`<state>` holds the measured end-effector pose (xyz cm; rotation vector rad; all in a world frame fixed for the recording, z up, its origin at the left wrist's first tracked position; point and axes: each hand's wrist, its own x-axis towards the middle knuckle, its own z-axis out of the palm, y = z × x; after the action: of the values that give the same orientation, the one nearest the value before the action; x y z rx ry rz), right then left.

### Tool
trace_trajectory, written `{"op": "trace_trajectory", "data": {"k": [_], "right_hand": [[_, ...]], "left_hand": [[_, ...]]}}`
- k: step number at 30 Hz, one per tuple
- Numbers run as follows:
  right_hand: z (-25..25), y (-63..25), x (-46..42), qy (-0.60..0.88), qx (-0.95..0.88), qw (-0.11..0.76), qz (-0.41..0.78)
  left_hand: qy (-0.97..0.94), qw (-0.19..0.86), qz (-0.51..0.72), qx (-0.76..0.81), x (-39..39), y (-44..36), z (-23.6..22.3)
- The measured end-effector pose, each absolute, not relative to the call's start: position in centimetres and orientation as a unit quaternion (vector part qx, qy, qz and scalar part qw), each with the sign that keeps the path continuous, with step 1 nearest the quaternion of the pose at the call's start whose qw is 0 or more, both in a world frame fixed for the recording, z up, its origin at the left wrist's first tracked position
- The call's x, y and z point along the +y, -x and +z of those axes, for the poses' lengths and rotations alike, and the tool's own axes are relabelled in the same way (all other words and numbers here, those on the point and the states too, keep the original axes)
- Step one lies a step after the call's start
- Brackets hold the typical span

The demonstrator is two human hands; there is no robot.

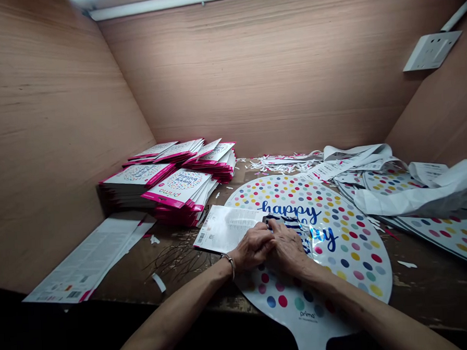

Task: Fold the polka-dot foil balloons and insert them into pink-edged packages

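Note:
A round foil balloon with coloured dots and blue "happy birthday" lettering lies flat on the table, its neck running towards me. My left hand, with a metal bangle at the wrist, presses against the right edge of a white printed card lying on the balloon. My right hand sits tight beside it, fingertips pinched on the foil near a dark blue striped patch. Both hands cover the middle of the lettering, and what lies under the fingers is partly hidden.
Stacks of packaged balloons with pink edges stand at the back left. Further foil balloons and white strips pile up on the right. Paper scraps lie behind, printed sheets at the left, on a worn table between wooden walls.

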<state>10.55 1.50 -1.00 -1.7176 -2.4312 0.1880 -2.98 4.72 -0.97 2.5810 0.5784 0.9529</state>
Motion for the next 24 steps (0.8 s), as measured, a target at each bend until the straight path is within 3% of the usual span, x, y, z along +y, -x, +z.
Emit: {"op": "trace_trajectory", "data": {"k": [4, 8, 11, 15, 24], "right_hand": [[-0.1, -12.3, 1.9, 0.497, -0.855, 0.090, 0.119], [0.8, -14.4, 2.1, 0.386, -0.896, 0.086, 0.201], [1.4, -15.1, 1.4, 0.307, -0.932, 0.080, 0.174], [2.1, -16.5, -0.1, 0.242, -0.953, 0.073, 0.169], [1.0, -20.8, -0.4, 0.306, -0.922, 0.063, 0.229]], "left_hand": [[-0.852, 0.048, 0.340, 0.396, 4.4, 7.7, -0.2], [-0.804, -0.041, 0.157, 0.572, 2.9, 12.9, -1.6], [-0.821, -0.034, 0.057, 0.567, 2.2, 13.4, -2.6], [-0.862, 0.021, 0.017, 0.506, 2.9, 10.4, -2.4], [-0.888, 0.110, 0.007, 0.446, 4.6, 6.0, -1.6]]}}
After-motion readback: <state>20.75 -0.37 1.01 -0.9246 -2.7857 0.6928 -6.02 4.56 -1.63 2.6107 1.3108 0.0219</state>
